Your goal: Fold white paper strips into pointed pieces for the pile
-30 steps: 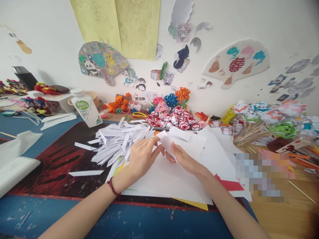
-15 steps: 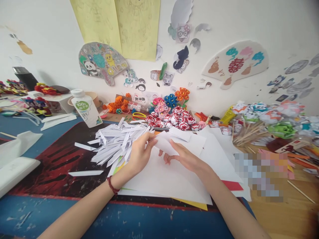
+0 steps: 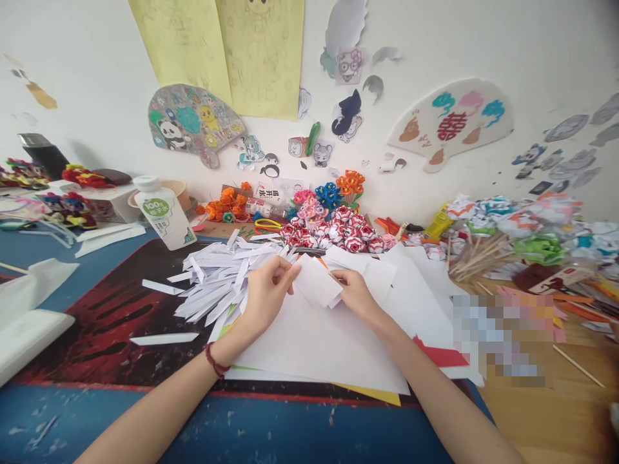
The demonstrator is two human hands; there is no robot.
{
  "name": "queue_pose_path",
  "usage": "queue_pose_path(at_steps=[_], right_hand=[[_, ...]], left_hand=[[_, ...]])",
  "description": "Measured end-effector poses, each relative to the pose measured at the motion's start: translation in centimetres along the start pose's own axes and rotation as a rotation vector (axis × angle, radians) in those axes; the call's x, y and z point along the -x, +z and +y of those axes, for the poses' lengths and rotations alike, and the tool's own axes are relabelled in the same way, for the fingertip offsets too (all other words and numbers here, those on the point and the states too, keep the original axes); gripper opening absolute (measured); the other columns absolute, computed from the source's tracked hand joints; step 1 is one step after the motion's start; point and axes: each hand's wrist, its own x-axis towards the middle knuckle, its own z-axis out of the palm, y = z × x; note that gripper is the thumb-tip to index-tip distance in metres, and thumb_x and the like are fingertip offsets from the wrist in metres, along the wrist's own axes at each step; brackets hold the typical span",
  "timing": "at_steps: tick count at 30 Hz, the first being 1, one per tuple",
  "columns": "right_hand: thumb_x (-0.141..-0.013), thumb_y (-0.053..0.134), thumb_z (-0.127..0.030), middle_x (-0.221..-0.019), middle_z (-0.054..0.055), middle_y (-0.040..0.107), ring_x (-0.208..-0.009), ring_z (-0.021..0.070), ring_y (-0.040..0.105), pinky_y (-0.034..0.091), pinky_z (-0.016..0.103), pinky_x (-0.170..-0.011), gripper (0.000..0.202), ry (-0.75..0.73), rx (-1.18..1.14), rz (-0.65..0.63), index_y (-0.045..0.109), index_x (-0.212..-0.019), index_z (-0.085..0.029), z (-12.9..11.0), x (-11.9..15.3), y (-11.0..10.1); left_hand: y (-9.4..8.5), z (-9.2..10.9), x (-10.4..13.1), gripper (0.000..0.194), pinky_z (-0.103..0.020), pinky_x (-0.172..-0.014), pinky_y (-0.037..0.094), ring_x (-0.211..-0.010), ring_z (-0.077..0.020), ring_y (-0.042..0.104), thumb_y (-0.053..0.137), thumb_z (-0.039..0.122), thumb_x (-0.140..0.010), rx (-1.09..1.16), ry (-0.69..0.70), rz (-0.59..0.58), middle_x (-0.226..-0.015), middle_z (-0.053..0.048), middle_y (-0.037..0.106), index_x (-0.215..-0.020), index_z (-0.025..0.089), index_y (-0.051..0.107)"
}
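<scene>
Between my two hands is a small piece of white paper, held above larger white sheets. My left hand pinches its left edge between thumb and fingers. On the opposite side, the fingers of my right hand are closed on its right edge. The piece looks folded or layered at its lower right corner. A heap of folded white paper strips lies just left of my left hand. Behind my right hand rests another small white paper piece.
A white bottle stands behind the strips. Red-and-white paper flowers line the wall side. At right are wooden sticks and more paper flowers. A single strip lies on the dark mat.
My right hand has gone from spread fingers under the paper to a closed grip on its right edge. The small paper now faces me more fully. The view has shifted slightly.
</scene>
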Motion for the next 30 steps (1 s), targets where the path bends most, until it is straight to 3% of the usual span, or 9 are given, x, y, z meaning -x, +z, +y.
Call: queue_pose_path(at_steps=[4, 8, 9, 12, 15, 20, 22, 26, 30], right_hand=[[-0.088, 0.047, -0.042, -0.079, 0.006, 0.069, -0.074, 0.0227, 0.058, 0.041, 0.03, -0.065, 0.038, -0.053, 0.121, 0.049, 0.072, -0.079, -0.015, 0.0, 0.1, 0.3], [-0.092, 0.043, -0.044, -0.095, 0.01, 0.065, -0.081, 0.0212, 0.056, 0.041, 0.031, -0.073, 0.041, -0.161, 0.18, 0.275, 0.071, -0.101, -0.015, -0.8, 0.3, -0.2], [-0.093, 0.041, -0.045, -0.096, 0.01, 0.065, -0.08, 0.0198, 0.056, 0.041, 0.03, -0.072, 0.043, -0.171, 0.127, 0.259, 0.069, -0.106, -0.015, -1.2, 0.4, -0.4], [-0.096, 0.03, -0.05, -0.083, 0.007, 0.062, -0.069, 0.0158, 0.051, 0.04, 0.027, -0.063, 0.053, -0.162, -0.029, 0.045, 0.07, -0.106, -0.017, -2.1, 0.8, -0.8], [-0.09, 0.047, -0.049, -0.079, 0.004, 0.06, -0.068, 0.0152, 0.05, 0.038, 0.026, -0.061, 0.041, -0.201, 0.037, -0.104, 0.071, -0.103, -0.019, -2.5, 1.1, -0.7], [-0.082, 0.064, -0.041, -0.076, 0.002, 0.055, -0.062, 0.0133, 0.044, 0.038, 0.027, -0.06, 0.034, -0.26, 0.168, 0.0, 0.067, -0.109, -0.02, -2.0, 1.1, 0.1], [-0.081, 0.065, -0.039, -0.08, 0.002, 0.057, -0.064, 0.0134, 0.046, 0.038, 0.026, -0.061, 0.031, -0.256, 0.124, -0.037, 0.067, -0.104, -0.019, -1.9, 1.1, 0.3], [-0.082, 0.063, -0.04, -0.071, 0.002, 0.057, -0.062, 0.0128, 0.047, 0.036, 0.026, -0.057, 0.026, -0.175, -0.002, -0.147, 0.066, -0.074, -0.016, -2.3, 1.5, 0.2], [-0.08, 0.064, -0.04, -0.067, 0.001, 0.057, -0.059, 0.0115, 0.049, 0.036, 0.024, -0.053, 0.027, -0.031, -0.173, -0.214, 0.066, -0.073, -0.014, -2.8, 1.8, 0.2]], left_hand=[[0.1, 0.0, 0.2, 0.029, -0.019, -0.049, 0.033, -0.043, -0.008, 0.044, 0.051, 0.041, -0.088, -0.033, 0.008, -0.047, -0.048, 0.004, 0.056, -0.07, 0.017, 0.053], [0.0, -0.1, 0.0, 0.029, -0.019, -0.05, 0.034, -0.044, -0.0086, 0.047, 0.052, 0.041, -0.087, -0.031, 0.003, -0.067, -0.048, 0.004, 0.056, -0.07, 0.017, 0.054], [0.0, -0.1, -0.1, 0.029, -0.019, -0.051, 0.035, -0.045, -0.0088, 0.049, 0.053, 0.041, -0.086, -0.028, -0.001, -0.076, -0.048, 0.004, 0.055, -0.07, 0.017, 0.055], [-0.1, -0.1, -0.2, 0.03, -0.02, -0.05, 0.036, -0.045, -0.0094, 0.051, 0.056, 0.041, -0.084, -0.038, -0.019, -0.104, -0.047, 0.003, 0.055, -0.067, 0.016, 0.058], [-0.1, -0.2, -0.2, 0.029, -0.02, -0.05, 0.035, -0.044, -0.0096, 0.05, 0.058, 0.04, -0.082, -0.073, -0.023, -0.101, -0.047, 0.003, 0.055, -0.066, 0.016, 0.06], [-0.1, -0.4, -0.3, 0.028, -0.02, -0.049, 0.034, -0.044, -0.0089, 0.047, 0.058, 0.04, -0.082, 0.0, -0.049, -0.122, -0.046, 0.004, 0.053, -0.069, 0.016, 0.06], [0.0, -0.5, -0.3, 0.029, -0.02, -0.048, 0.034, -0.045, -0.0091, 0.048, 0.058, 0.041, -0.082, 0.032, -0.056, -0.137, -0.047, 0.003, 0.053, -0.069, 0.016, 0.06], [0.0, -0.5, -0.2, 0.027, -0.021, -0.049, 0.033, -0.046, -0.0093, 0.047, 0.058, 0.041, -0.082, -0.039, -0.022, -0.086, -0.047, 0.004, 0.051, -0.072, 0.016, 0.06], [0.0, -0.2, -0.1, 0.022, -0.021, -0.05, 0.033, -0.046, -0.0089, 0.046, 0.059, 0.038, -0.082, -0.004, -0.017, -0.093, -0.049, 0.004, 0.053, -0.078, 0.016, 0.061]])
